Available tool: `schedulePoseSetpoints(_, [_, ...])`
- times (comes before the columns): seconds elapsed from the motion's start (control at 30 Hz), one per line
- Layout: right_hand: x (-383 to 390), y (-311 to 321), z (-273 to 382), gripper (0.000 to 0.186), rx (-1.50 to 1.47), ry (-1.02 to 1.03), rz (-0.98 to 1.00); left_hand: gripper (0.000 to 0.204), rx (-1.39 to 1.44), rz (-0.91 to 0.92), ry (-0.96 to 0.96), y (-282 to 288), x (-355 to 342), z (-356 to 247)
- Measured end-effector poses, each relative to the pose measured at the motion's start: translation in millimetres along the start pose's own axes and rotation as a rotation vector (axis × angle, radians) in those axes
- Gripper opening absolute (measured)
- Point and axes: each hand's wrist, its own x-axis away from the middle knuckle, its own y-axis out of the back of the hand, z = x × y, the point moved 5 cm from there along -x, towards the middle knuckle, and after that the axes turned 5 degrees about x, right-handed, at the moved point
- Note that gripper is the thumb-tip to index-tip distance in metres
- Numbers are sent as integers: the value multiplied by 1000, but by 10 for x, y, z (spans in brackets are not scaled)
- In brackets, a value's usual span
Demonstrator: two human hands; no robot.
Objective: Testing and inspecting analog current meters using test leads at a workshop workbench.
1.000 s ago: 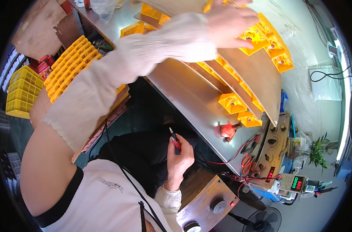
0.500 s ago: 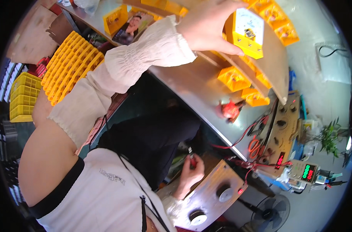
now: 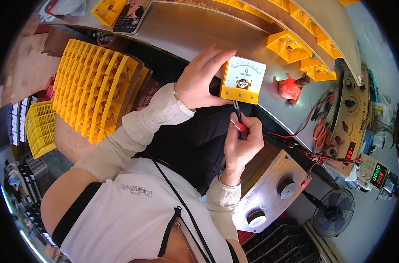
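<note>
My left hand (image 3: 203, 81) grips a yellow analogue meter (image 3: 245, 80) by its left side and lower edge. The meter has a white dial face, a small opening with metal parts below the scale, and a row of terminals along its yellow front strip. Below it my right hand (image 3: 243, 142) is closed around small red-handled pliers (image 3: 239, 126), whose grey jaws point up at the meter's lower edge. The jaws look to be at or very near that edge; whether they touch it I cannot tell.
A stack of yellow meter housings (image 3: 87, 87) stands at left. On the metal bench (image 3: 182, 26) are a phone (image 3: 131, 16), a red figurine (image 3: 289, 89) and orange scissors (image 3: 320, 133). Shelves hold more yellow housings (image 3: 289, 46). Red leads run near a power supply (image 3: 374, 171) and a knobbed panel (image 3: 269, 193).
My left hand has brought the meter down from the shelf area to in front of me. My right hand has risen with the pliers to the meter's lower edge. The view has shifted.
</note>
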Motion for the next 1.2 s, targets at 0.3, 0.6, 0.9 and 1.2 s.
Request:
schedulePoseSetpoints(0.3, [16,-155,-13,24,-3,-173,74,104,47,19,-17,13,18,56])
schedulePoseSetpoints(0.6, [31,182,-271,17,-233,-252,-46,106,27,27,-72,-5,51,58])
schedulePoseSetpoints(0.9, [-128,91,-215,15,79,-145,-95,106,-10,41,-50,-10,42,60])
schedulePoseSetpoints(1.2, [-72,73,-275,16,13,-196,-123,105,-3,22,-72,-13,36,28])
